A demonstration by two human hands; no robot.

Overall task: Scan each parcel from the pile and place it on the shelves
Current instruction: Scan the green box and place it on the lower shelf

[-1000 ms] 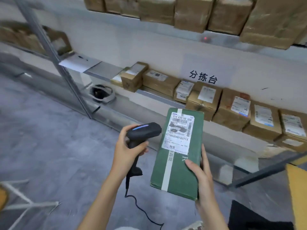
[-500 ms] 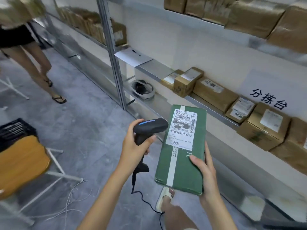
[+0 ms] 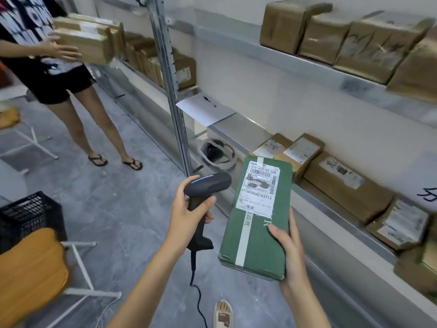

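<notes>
A green parcel [image 3: 256, 235] with a white tape stripe and a white shipping label faces up in front of me. My right hand [image 3: 287, 250] grips its lower right edge, thumb on top. Beside it on the left, my left hand [image 3: 189, 215] holds a black corded barcode scanner [image 3: 208, 185] by the handle, its head level with the parcel's label. A metal shelf [image 3: 238, 127] runs along the wall at right, with brown cardboard parcels [image 3: 345, 185] lined up on it. More brown parcels [image 3: 340, 36] fill the shelf above.
Another person [image 3: 45, 67] stands at the upper left holding a stack of brown boxes [image 3: 87, 39]. A black crate [image 3: 30, 216] and an orange stool [image 3: 28, 273] with white legs stand at the lower left. A shelf upright [image 3: 170, 84] rises mid-frame; white paper [image 3: 205, 108] lies on the shelf.
My view has swung left along the shelves. The other person with boxes has come fully into sight. Both hands keep the same hold on scanner and parcel.
</notes>
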